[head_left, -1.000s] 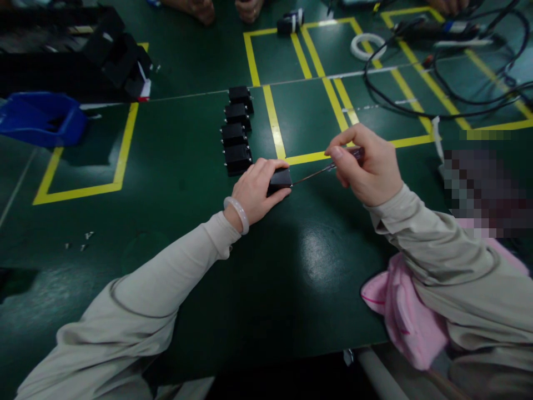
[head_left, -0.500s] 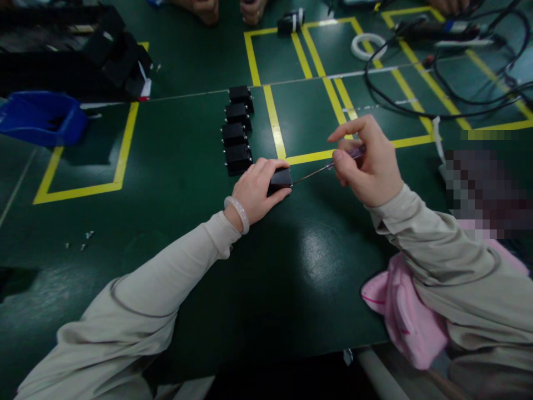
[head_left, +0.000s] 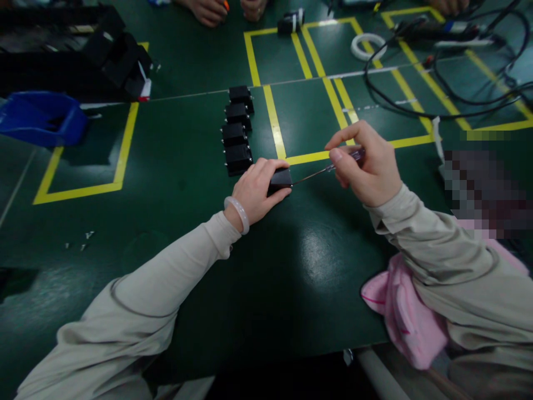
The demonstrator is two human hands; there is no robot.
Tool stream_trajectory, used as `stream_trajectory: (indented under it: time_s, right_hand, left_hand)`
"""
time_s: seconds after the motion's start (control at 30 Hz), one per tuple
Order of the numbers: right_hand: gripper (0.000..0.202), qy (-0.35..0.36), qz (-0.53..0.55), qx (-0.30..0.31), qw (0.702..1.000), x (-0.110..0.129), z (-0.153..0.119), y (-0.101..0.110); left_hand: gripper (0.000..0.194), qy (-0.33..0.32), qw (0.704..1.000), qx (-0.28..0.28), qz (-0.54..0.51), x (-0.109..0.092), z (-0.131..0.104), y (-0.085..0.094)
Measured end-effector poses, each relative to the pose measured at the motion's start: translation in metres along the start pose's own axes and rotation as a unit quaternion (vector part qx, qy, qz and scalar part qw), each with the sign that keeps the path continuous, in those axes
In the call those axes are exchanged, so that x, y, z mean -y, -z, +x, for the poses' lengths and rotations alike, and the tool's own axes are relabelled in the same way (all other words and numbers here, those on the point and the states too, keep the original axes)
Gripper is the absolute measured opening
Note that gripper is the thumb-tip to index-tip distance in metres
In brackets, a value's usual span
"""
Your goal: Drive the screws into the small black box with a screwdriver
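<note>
My left hand [head_left: 259,189] is wrapped round a small black box [head_left: 281,179] and holds it against the green table [head_left: 250,289]. In my right hand [head_left: 366,164] is a screwdriver [head_left: 314,175] with a purplish handle, gripped between thumb and fingers. Its thin shaft points left, and the tip meets the right end of the black box, by a small bright spot. Beyond my left hand, several similar black boxes [head_left: 238,158] stand in a row, with small screws sticking out at their ends. A few loose screws [head_left: 85,241] lie to the left.
A blue bin [head_left: 44,119] and a black rack [head_left: 83,61] are at the left. White tape roll [head_left: 368,46], black cable [head_left: 400,111] and a black-and-white part [head_left: 290,22] lie farther back. Another person's hands [head_left: 210,11] are at the far edge. Pink cloth [head_left: 410,311] lies under my right forearm.
My right hand's fingers have shifted slightly down and curled around the screwdriver handle. The left hand and box stay put. Across the table, the other person's hands have moved, with something orange now showing.
</note>
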State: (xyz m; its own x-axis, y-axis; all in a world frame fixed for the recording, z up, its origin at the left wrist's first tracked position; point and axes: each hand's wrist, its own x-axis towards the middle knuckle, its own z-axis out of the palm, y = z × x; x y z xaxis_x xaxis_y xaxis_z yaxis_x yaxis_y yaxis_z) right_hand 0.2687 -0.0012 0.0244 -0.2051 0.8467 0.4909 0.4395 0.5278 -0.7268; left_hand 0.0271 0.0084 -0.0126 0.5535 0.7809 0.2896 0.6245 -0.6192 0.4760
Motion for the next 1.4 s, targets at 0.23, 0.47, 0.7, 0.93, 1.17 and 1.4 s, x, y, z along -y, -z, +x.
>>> stream_trajectory:
  time_s: [0.23,0.47,0.7,0.93,1.17,1.4]
  right_hand:
    - [0.029,0.016,0.023,-0.006,1.000,0.0005,0.0005,-0.0012]
    - [0.031,-0.005,0.014,-0.007,1.000,-0.0061,0.0003,-0.0017]
    - [0.031,-0.024,0.008,-0.010,1.000,-0.0028,-0.0004,-0.0003]
    - [0.034,-0.003,0.001,-0.010,1.000,-0.0038,-0.0001,-0.0012]
    - [0.035,-0.019,-0.010,-0.019,1.000,0.0013,0.0011,-0.0008]
    - [0.036,-0.025,0.002,-0.009,1.000,-0.0047,-0.0003,-0.0017]
  left_hand:
    - [0.041,-0.001,1.000,-0.001,-0.001,-0.0002,-0.0001,0.0000]
    - [0.041,0.003,1.000,0.003,0.004,-0.0008,0.0008,0.0003]
    - [0.042,-0.002,1.000,-0.003,0.002,0.0000,0.0001,-0.0003]
    - [0.040,0.001,1.000,0.000,0.004,-0.0006,0.0002,-0.0002]
    - [0.040,0.004,1.000,0.003,0.002,-0.0011,0.0004,0.0007]
    - [0.040,0.008,1.000,0.004,0.000,-0.0012,0.0005,0.0010]
